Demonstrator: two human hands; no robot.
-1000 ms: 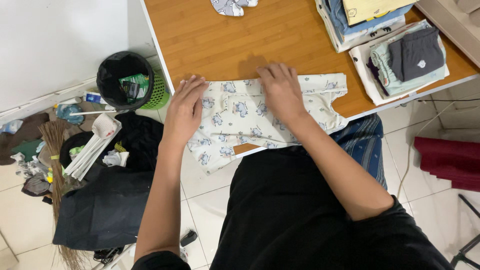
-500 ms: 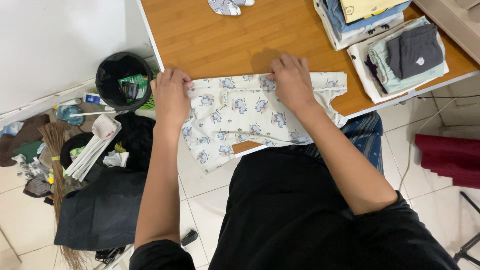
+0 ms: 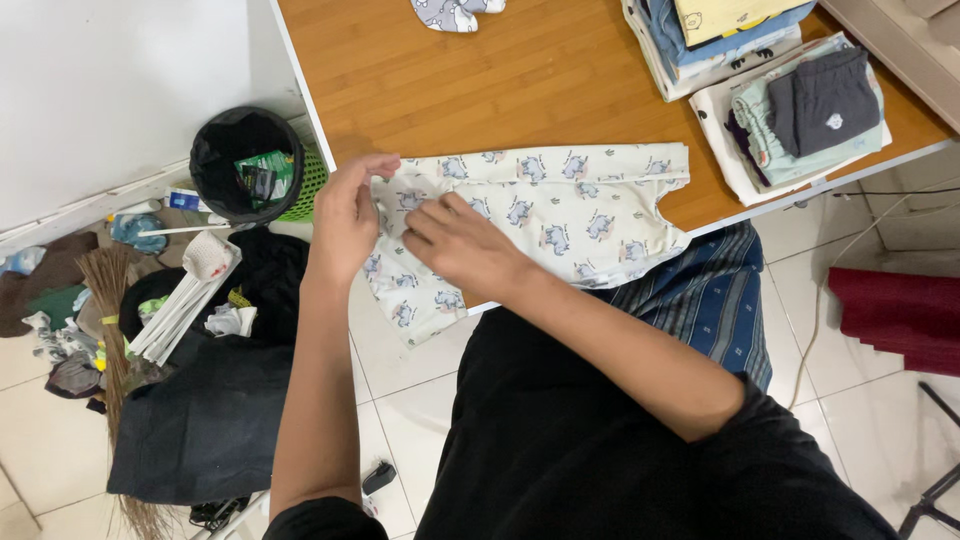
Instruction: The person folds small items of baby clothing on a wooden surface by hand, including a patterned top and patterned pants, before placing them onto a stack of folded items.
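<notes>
Where the floor meets the white wall at the far left, a heap of dark cloth (image 3: 205, 420), a straw broom (image 3: 105, 300) and loose scraps lie beside a black waste bin (image 3: 245, 165) set inside a green basket, close enough to the bench (image 3: 520, 90) corner that rubbish can be dropped in without a step. Just right of the bin, the left hand (image 3: 350, 215) curls over the near-left end of a cream printed garment (image 3: 540, 215), its thumb and fingers closed in a pinch on the cloth's edge, seemingly to hold a fold line in place. The right hand (image 3: 460, 250) crosses to meet it, fingers bent and pressing down on the same end, though whether it grips the fabric or only flattens it I cannot tell. The garment lies spread along the front edge of the bench, its left corner hanging over the edge toward the floor, the rest flat on the wood so it can be smoothed. Farther right, stacks of folded clothes (image 3: 800, 105) sit at the bench's back corner, out of the working area, and a small grey printed piece (image 3: 455, 12) lies at the top edge. A red mat (image 3: 900, 315) lies on the tiles at the far right.
</notes>
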